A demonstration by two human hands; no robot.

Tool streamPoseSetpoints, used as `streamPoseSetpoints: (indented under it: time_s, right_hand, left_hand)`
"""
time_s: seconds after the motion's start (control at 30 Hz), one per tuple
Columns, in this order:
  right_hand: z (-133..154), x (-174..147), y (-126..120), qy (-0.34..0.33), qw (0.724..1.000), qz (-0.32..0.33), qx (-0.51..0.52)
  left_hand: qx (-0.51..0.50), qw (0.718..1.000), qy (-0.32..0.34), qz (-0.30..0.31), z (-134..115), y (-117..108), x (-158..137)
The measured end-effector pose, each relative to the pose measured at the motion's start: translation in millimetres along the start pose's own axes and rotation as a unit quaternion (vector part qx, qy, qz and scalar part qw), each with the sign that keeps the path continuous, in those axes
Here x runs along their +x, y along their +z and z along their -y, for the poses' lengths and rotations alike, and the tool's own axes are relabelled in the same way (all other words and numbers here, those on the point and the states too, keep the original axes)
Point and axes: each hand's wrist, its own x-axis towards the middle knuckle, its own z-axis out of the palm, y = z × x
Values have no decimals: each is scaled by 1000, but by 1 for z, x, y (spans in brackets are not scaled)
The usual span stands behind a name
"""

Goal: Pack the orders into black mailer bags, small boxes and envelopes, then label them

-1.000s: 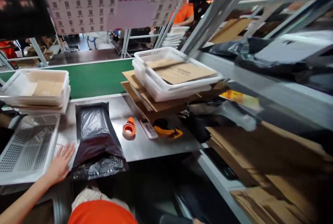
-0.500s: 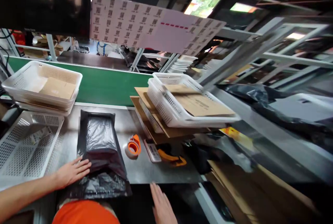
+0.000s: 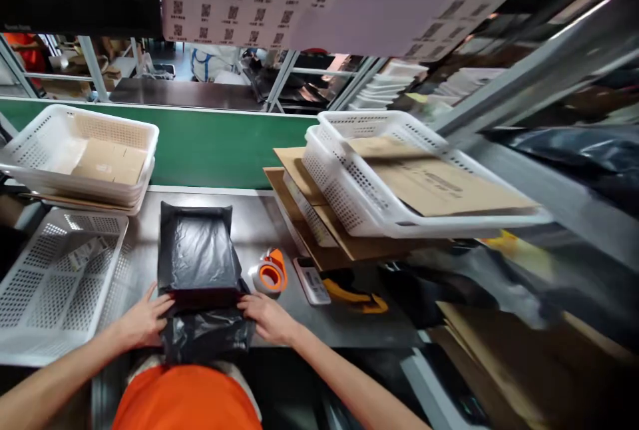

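Right hand [image 3: 269, 318] now on black bag [image 3: 200, 260]; basket [image 3: 394, 217] holds cardboard [image 3: 439, 184].

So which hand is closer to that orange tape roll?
Right. The right hand rests on the black plastic bag just below the orange tape roll; the left hand is across the bag.
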Motion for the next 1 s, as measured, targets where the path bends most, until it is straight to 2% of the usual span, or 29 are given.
streamPoseSetpoints:
  time_s: [0.13, 0.2, 0.37, 0.53, 0.67, 0.73, 0.8, 1.0]
  right_hand:
    - [-6, -3, -7, -4, 992, -49, 116]
    - [-8, -3, -11, -10, 989, -59, 137]
    - [-20, -2, -13, 5, 971, -95, 221]
    - [-30, -6, -8, 49, 939, -159, 302]
    - [-26, -7, 1, 118, 907, -238, 326]
    - [-21, -7, 7, 152, 890, -277, 328]
    - [-18, -7, 13, 172, 878, -303, 330]
    - [-17, -9, 12, 167, 871, -324, 330]
  left_hand:
    - [-78, 993, -85, 20, -9, -8, -7]
    - [-99, 986, -134, 31, -14, -14, -6]
    - [-151, 967, -191, 68, -13, -28, -2]
    - [-273, 910, -312, -11, -7, -40, -3]
    - [-353, 852, -376, -87, -15, -39, -4]
    - [-368, 836, -393, -107, -19, -35, -7]
    - [-371, 833, -396, -107, -21, -33, -11]
    - [-391, 826, -400, -66, -17, -38, -23]
